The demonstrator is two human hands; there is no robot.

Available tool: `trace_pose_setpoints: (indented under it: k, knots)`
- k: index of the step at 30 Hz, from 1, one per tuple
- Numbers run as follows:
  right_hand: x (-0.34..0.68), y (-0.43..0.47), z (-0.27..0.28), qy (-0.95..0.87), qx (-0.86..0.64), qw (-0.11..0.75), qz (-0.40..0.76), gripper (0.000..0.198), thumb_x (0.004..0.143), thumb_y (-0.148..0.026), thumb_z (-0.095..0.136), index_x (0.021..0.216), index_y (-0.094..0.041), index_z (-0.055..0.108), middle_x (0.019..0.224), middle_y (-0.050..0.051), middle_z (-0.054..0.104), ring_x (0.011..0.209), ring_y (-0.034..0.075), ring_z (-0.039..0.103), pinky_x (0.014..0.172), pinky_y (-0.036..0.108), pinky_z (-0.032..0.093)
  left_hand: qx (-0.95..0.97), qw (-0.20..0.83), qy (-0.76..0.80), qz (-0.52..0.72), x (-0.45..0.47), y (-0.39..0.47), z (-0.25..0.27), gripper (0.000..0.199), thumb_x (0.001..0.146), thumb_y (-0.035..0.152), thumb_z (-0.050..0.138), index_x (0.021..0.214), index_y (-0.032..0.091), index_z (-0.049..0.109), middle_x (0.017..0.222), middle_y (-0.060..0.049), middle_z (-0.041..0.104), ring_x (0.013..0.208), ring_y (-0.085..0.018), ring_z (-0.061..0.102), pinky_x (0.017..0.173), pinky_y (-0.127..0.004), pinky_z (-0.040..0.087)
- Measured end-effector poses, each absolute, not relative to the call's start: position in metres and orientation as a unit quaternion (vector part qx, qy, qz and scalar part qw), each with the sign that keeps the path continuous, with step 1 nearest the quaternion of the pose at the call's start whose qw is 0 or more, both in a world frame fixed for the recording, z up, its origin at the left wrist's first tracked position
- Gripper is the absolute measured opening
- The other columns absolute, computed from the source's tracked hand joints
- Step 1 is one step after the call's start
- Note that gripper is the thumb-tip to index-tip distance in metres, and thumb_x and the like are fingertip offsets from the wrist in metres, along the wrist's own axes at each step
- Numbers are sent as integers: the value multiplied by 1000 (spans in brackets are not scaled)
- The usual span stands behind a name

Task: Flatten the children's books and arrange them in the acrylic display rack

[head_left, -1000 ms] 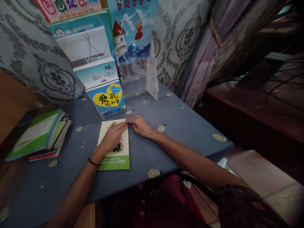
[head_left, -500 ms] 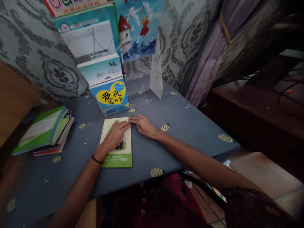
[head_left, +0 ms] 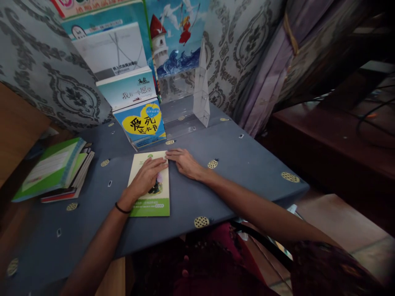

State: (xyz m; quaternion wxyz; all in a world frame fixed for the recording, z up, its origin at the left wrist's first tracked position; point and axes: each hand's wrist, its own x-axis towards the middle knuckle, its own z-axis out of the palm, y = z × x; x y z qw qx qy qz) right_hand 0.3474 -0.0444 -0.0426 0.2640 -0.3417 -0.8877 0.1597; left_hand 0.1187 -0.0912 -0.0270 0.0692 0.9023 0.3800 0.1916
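A thin book (head_left: 162,193) with a cream and green cover lies flat and closed on the table in front of me. My left hand (head_left: 148,176), with a dark band at the wrist, rests across the middle of the cover, fingers stretched out and hiding part of the picture. At the book's upper right edge, my right hand (head_left: 182,161) touches the corner with its outstretched fingertips; most of that hand lies on the tablecloth. Neither hand grips the book.
A clear acrylic rack (head_left: 202,96) stands behind, with several books such as a blue-and-yellow one (head_left: 143,125) and a picture book (head_left: 182,37). Stacked books (head_left: 51,168) lie at the left. The blue-grey tablecloth (head_left: 240,164) ends at a right-hand corner before a dark red ledge (head_left: 324,135).
The whole view has shifted slightly. My left hand has slid a little down and left on the cover, showing more of the picture. The book and my right hand look unchanged.
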Motion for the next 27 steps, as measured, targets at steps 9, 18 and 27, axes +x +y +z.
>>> trace_pose_setpoints:
  k: [9,18,27]
  knots:
    - [358,-54,-46,-895,-317,268,161,53,87,2,51,128,-24,70,138,11,65,132,29,54,105,54,45,906,34,365,211,125,-92,-22,56,86,-5,43,127,23,67,124,-11,67,120,-24,59,104,-50,48]
    - [356,-56,-42,-904,-313,250,152,54,86,3,50,127,-25,70,135,8,69,130,26,57,107,51,43,901,50,375,212,124,-94,-21,49,91,1,41,127,21,68,127,-12,67,122,-24,60,108,-50,46]
    - [355,-58,-38,-899,-327,245,159,55,86,4,50,128,-26,70,130,9,71,128,26,59,105,50,44,897,117,370,211,115,-111,-19,50,94,4,40,131,26,67,134,-9,69,130,-21,60,116,-55,40]
